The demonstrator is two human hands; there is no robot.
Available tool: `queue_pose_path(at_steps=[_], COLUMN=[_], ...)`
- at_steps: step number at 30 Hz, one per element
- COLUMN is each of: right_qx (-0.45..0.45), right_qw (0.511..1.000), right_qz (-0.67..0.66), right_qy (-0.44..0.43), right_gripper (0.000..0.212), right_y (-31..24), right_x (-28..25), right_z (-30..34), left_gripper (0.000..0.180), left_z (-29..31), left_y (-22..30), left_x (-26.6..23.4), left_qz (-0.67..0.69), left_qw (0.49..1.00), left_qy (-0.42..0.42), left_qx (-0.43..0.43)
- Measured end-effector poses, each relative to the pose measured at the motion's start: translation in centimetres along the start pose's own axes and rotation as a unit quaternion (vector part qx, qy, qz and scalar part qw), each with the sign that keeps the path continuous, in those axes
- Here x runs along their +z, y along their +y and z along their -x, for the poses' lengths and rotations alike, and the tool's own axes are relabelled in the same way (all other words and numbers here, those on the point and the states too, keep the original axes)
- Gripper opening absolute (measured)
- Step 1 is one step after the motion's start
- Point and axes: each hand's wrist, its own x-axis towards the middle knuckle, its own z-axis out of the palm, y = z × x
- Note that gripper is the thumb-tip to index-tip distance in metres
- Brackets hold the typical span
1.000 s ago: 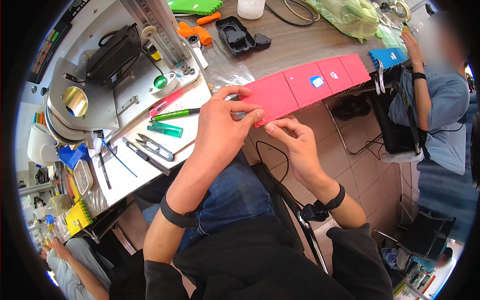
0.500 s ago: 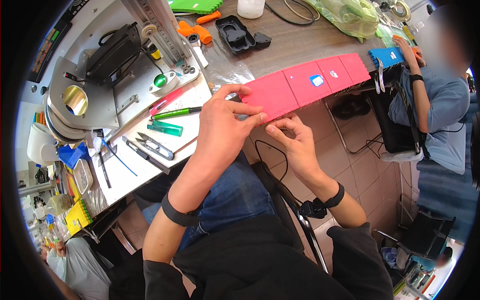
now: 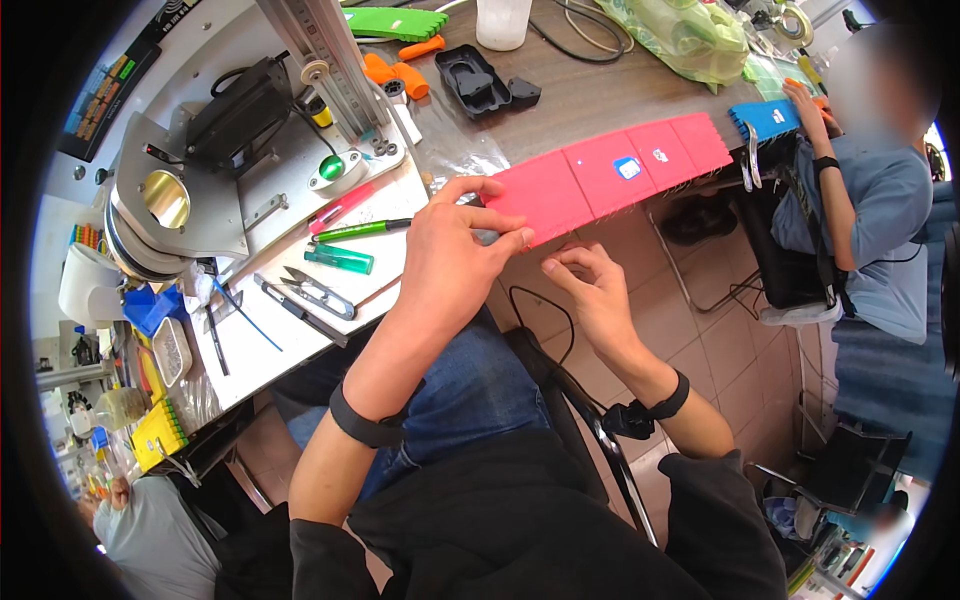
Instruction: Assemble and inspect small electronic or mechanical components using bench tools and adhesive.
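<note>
A row of flat pink plastic trays (image 3: pixel 610 175) lies along the brown table's front edge, the nearest one jutting past it. My left hand (image 3: pixel 455 255) rests on the near end of the closest pink tray, thumb and fingers pinching its corner. My right hand (image 3: pixel 590 290) sits just below that tray's front edge, fingers curled close together, fingertips touching or almost touching the underside. Whether something small is pinched between them I cannot tell.
A white work surface (image 3: pixel 300 250) at my left carries scissors (image 3: pixel 315 293), a green lighter (image 3: pixel 340 258), a green pen (image 3: pixel 360 231) and a metal press machine (image 3: pixel 200 190). Black moulded trays (image 3: pixel 480 80) lie farther back. A seated person (image 3: pixel 870 190) handles a blue tray (image 3: pixel 765 118) at right.
My right hand has dropped slightly below the tray edge and my left hand has shifted a little along the tray's near corner. The pink trays stay put.
</note>
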Motion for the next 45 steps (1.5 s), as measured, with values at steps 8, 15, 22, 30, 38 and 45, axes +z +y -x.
queue_pose_path(at_steps=[8, 15, 22, 30, 38, 45], right_qx=[-0.095, -0.263, -0.249, -0.255, -0.219, 0.024], right_qw=[0.982, 0.937, 0.933, 0.692, 0.725, 0.894], right_qz=[-0.076, -0.186, -0.214, 0.296, 0.266, -0.109], right_qy=[0.142, 0.133, -0.144, -0.608, -0.597, -0.433], right_gripper=[0.018, 0.020, 0.023, 0.041, 0.042, 0.038], right_y=[-5.1, -14.4, -21.6, -18.1, -19.9, -18.8], right_x=[-3.6, -3.5, 5.4, 18.0, 25.2, 29.5], right_z=[1.7, 2.9, 6.1, 7.7, 7.6, 5.9], left_gripper=[0.024, 0.017, 0.019, 0.020, 0.024, 0.006], left_z=[1.6, 5.5, 10.2, 12.2, 9.4, 8.9], left_y=[2.0, 2.0, 1.2, -3.4, -5.7, -6.5], left_x=[-2.9, -9.8, -18.3, -26.3, -29.1, -29.6], left_qz=[0.191, 0.177, 0.174, -0.054, -0.322, -0.289], left_qw=[0.980, 0.971, 0.918, 0.868, 0.827, 0.802], left_qy=[0.004, 0.157, 0.352, 0.490, 0.461, 0.511], left_qx=[-0.057, 0.027, 0.050, 0.058, 0.007, 0.112])
